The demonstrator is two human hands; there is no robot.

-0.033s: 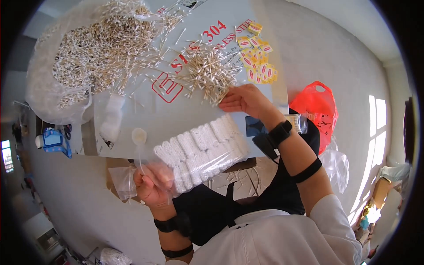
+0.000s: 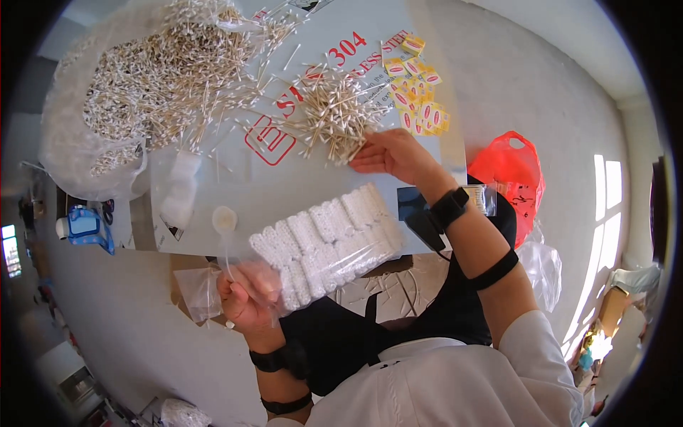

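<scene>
My left hand [image 2: 250, 290] grips the near left end of a clear plastic bag [image 2: 348, 267], its fingers closed on the film. Inside the bag, bundles of white cotton swabs [image 2: 313, 238] lie in two rows, tips showing. The bag slants across the table's near edge. At the near right side of a loose heap of cotton swabs [image 2: 334, 110], my right hand [image 2: 395, 155] has its fingers stretched out and its thumb apart. The fingertips meet the edge of the heap; whether any swab sits between them is hard to see.
A large plastic sack [image 2: 60, 153] spills many cotton swabs at the far left. Small yellow-and-white labels [image 2: 420, 92] lie at the far right. A round white lid [image 2: 225, 219], a blue pouch [image 2: 87, 226] and a dark phone-like object [image 2: 425, 226] are nearby. A red bag [image 2: 514, 167] hangs beyond the right edge.
My right hand has shifted very slightly at the edge of the swab heap. The filled bag has barely moved in my left hand.
</scene>
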